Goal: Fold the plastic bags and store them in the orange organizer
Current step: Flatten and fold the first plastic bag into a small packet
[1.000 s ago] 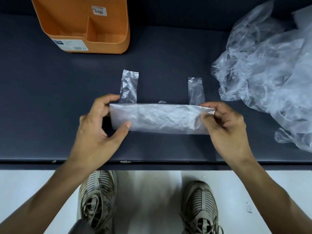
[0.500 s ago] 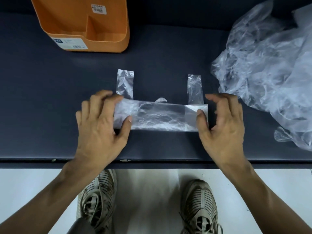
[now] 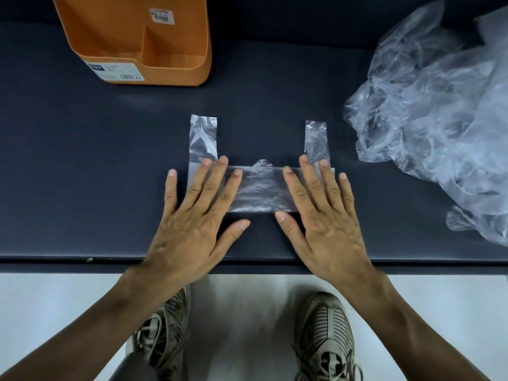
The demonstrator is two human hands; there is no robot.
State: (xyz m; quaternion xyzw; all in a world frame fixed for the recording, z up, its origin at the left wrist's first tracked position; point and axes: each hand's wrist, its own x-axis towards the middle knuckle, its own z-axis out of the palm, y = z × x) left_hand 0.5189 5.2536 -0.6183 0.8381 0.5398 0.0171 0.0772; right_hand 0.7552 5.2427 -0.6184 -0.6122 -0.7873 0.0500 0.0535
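Both the left hand (image 3: 192, 215) and right hand (image 3: 321, 213), fingers spread flat, press the folded bag (image 3: 258, 189) near the worktop's (image 3: 82, 188) front edge. Released, the slick plastic could spring open, spoiling the crease.

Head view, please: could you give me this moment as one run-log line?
step: flattening fold | left hand, right hand: flat on folded clear plastic bag strip | orange plastic organizer: empty | crumpled bag pile: waiting
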